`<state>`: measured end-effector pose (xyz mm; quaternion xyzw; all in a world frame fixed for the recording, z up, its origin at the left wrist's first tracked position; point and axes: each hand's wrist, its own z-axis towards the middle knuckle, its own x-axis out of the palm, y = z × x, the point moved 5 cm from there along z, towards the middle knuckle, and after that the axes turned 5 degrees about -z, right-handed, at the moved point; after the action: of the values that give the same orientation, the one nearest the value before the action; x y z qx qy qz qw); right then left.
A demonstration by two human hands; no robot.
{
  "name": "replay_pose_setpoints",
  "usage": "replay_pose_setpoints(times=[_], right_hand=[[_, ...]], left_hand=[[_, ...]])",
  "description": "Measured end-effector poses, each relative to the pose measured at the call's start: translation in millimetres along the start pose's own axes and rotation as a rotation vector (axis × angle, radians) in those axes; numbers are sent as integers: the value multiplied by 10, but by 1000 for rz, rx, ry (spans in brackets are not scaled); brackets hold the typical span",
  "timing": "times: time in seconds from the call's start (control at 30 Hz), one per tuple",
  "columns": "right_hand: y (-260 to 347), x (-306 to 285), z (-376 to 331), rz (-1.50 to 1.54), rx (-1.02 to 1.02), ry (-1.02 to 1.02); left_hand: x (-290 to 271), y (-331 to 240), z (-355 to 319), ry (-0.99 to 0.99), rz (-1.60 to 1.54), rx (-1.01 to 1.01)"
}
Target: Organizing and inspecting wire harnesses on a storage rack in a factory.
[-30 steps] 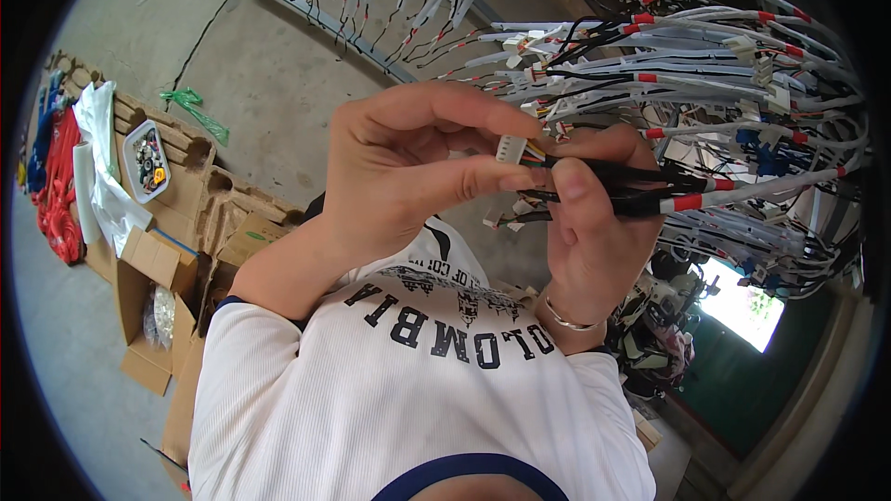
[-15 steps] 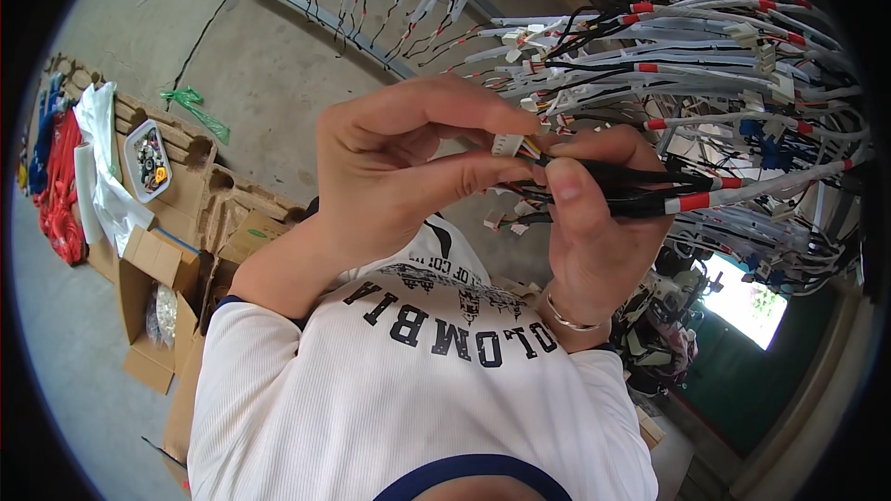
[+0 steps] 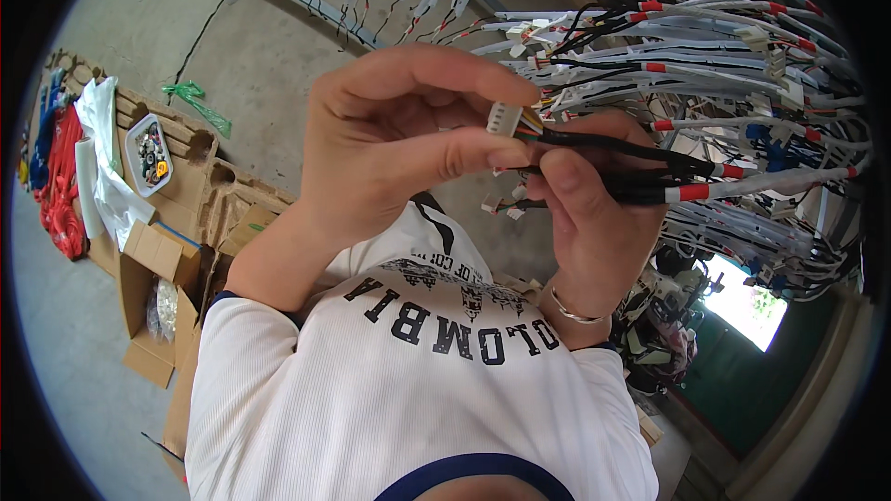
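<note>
My left hand pinches a small white multi-pin connector between thumb and fingertips. Its row of openings is exposed, and thin coloured wires run from its back into black sleeving. Just to the right, my right hand is closed round the black cables of a wire harness, the thumb lying on top. Past this hand the cables carry red bands and continue in white sleeving toward the right. Below the fingers, more small white connectors dangle from black leads. Some of my right fingers are hidden behind the cables.
Many white-sleeved harnesses with red bands hang at the right, close to my right hand. A metal frame with more wires stands at the far side. On the left are a white tray of small parts, cardboard boxes and red bundles.
My left hand has shifted slightly up and left with the connector, which now shows more of its face. My right hand has moved only a little and keeps hold of the cables.
</note>
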<state>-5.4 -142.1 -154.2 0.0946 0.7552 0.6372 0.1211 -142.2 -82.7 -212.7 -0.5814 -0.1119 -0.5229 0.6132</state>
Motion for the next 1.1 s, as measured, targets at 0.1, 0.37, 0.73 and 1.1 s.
replay_pose_setpoints(times=[0.1, 0.37, 0.73, 1.1], right_hand=[[-53, -46, 25, -78, -70, 27], [-54, -70, 22, -55, -118, 38], [-12, -6, -5, 2, -105, 34], [-77, -5, 15, 113, -189, 104]], left_hand=[[-9, -21, 6, -166, -97, -153], [-1, -144, -275, -170, 246, -39], [4, -175, -217, -139, 192, 5], [-3, -162, -165, -244, 168, -61]])
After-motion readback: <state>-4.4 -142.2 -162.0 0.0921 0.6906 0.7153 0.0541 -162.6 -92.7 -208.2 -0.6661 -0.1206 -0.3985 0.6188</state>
